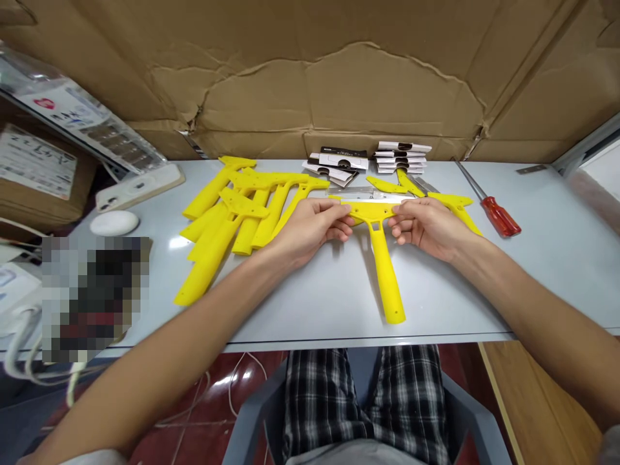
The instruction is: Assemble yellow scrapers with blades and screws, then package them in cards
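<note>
A yellow plastic scraper (385, 268) with a pale blade strip along its far edge is held up at the middle of the table, its handle pointing toward me. My left hand (317, 229) pinches the left end of its head. At the right end, my right hand (426, 226) grips it between thumb and fingers. Just beyond the hands lie thin metal blades (356, 192) and more yellow scraper parts (387, 186), partly covered. To the left, several yellow scraper handles (208, 252) are piled together.
Stacks of small black-and-white blade packets (401, 158) stand at the back against a cardboard wall (256, 97). A red-handled screwdriver (501, 216) lies on the right. On the left are a power strip (140, 187), a white mouse-like object (114, 223) and a blurred-out item.
</note>
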`<state>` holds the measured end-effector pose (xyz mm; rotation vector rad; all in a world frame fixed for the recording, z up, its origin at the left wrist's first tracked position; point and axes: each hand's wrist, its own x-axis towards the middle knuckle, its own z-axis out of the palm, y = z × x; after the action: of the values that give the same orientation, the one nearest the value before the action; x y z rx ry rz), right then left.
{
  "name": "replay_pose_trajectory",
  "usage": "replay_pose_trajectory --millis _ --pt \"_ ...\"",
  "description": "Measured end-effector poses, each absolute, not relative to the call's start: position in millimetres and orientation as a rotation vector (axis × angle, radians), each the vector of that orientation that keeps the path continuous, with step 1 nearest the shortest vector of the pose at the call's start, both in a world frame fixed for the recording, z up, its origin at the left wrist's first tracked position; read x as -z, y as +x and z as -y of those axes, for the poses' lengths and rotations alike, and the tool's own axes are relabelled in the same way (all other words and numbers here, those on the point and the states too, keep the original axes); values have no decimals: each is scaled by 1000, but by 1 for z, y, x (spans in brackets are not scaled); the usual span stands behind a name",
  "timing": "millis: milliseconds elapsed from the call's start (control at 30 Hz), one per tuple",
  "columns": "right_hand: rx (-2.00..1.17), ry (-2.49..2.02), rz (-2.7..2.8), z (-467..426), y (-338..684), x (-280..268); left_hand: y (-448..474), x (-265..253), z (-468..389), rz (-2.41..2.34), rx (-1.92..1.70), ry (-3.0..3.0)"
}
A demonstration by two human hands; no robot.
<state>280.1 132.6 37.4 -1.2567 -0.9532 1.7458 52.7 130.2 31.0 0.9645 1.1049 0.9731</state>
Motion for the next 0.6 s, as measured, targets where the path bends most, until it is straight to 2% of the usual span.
replay_pose_trajectory --millis 600 --pt "-1740 -1235 987 -132 281 -36 52 -29 -131 -1095 -1002 981"
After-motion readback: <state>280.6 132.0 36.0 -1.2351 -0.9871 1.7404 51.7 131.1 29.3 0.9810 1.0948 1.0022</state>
